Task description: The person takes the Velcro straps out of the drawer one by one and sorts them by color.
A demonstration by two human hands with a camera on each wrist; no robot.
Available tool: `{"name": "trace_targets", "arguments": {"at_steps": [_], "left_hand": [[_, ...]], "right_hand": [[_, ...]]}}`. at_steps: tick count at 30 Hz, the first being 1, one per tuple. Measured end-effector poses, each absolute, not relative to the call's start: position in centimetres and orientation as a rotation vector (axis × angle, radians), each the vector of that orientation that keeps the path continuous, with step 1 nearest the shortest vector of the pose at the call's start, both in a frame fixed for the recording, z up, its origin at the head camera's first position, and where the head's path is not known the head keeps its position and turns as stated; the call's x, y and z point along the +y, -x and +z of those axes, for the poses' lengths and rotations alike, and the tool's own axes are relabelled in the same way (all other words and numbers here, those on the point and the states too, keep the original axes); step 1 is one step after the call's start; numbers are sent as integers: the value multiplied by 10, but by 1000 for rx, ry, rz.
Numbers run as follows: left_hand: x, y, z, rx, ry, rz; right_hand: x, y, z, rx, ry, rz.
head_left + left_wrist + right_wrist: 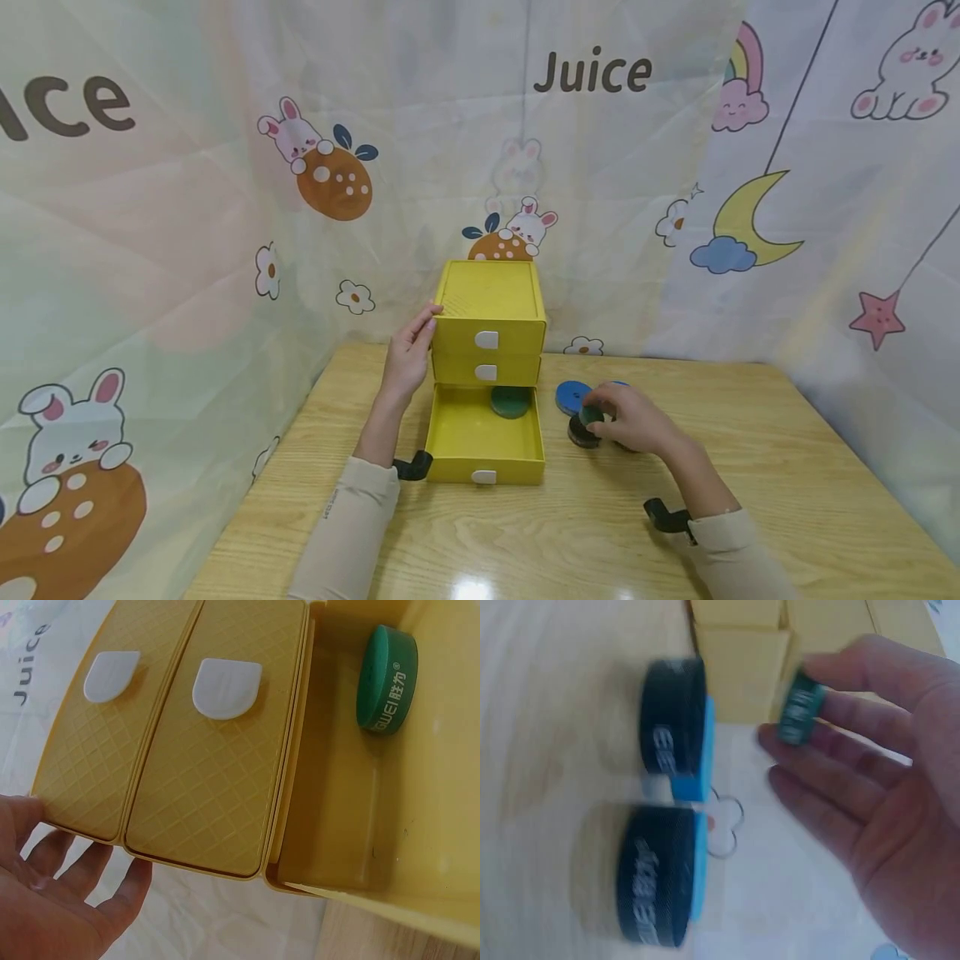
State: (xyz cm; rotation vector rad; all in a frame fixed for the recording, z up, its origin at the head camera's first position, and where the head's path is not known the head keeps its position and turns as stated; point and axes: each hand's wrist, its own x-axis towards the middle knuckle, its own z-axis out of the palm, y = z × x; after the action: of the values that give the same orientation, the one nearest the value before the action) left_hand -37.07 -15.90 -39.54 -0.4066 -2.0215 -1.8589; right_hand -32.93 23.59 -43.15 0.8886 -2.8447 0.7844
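A yellow desktop drawer unit (491, 292) stands at the table's middle, its bottom drawer (480, 440) pulled out. Inside that drawer, at the back right, is a green tape roll (510, 403) with white print (394, 694). My left hand (408, 358) touches the unit's left side near the top, its fingers fairly straight in the left wrist view. Over the table to the right, my right hand (637, 421) pinches a smaller-looking green tape roll (801, 712) between thumb and fingers. Just below it lies a black roll (581, 433).
Two black rolls (656, 877) and blue rolls (572, 397) sit together on the wooden table (600, 533), right of the drawer. The right hand partly hides them. Printed cloth (420, 125) hangs behind and on both sides.
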Motion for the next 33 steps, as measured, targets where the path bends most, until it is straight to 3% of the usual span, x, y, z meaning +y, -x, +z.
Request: {"name": "trace_targets", "arguments": {"at_steps": [7, 17, 26, 33], "left_hand": [[-160, 369, -396, -2015, 412, -1864], [-160, 371, -397, -2009, 415, -1865], [-160, 371, -397, -2003, 414, -1861], [-160, 373, -397, -2000, 436, -1862]], "right_hand": [[257, 326, -420, -3053, -881, 708], [263, 307, -410, -3322, -600, 538], [259, 305, -420, -3402, -383, 486], [260, 307, -423, -3402, -386, 433]]}}
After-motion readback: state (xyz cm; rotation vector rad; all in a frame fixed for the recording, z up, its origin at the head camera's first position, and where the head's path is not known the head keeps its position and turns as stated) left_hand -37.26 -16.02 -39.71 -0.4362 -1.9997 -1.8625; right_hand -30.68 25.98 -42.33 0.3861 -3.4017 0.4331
